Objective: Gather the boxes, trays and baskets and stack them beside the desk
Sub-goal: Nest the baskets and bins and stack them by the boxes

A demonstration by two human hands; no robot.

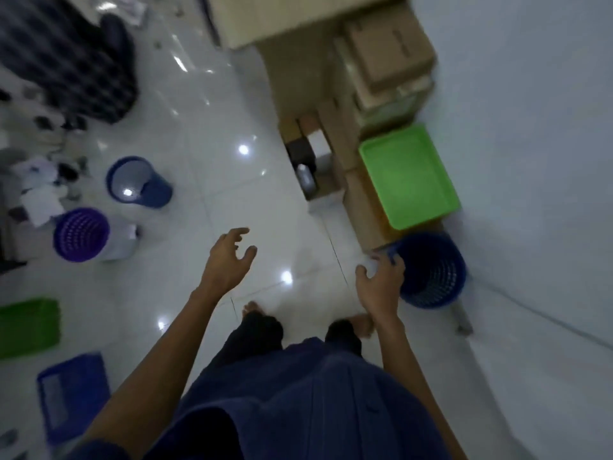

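Observation:
My right hand [381, 280] grips the near rim of a dark blue mesh basket [434, 273] that stands on the floor by the wall. Just beyond it a bright green tray [408, 174] rests on a row of cardboard boxes [361, 210], with more boxes [388, 51] stacked beside the wooden desk [265, 18]. My left hand [229, 257] hovers over the tiles, fingers spread, holding nothing. On the floor to the left lie a blue basket [139, 182] on its side, a purple basket [81, 234], a green tray [28, 327] and a blue tray [73, 393].
An open carton [311, 161] with small items stands on the floor left of the boxes. A dark checked chair [66, 54] and scattered papers and clutter [39, 187] fill the far left. A white wall [530, 161] runs along the right. My bare feet are on glossy white tiles.

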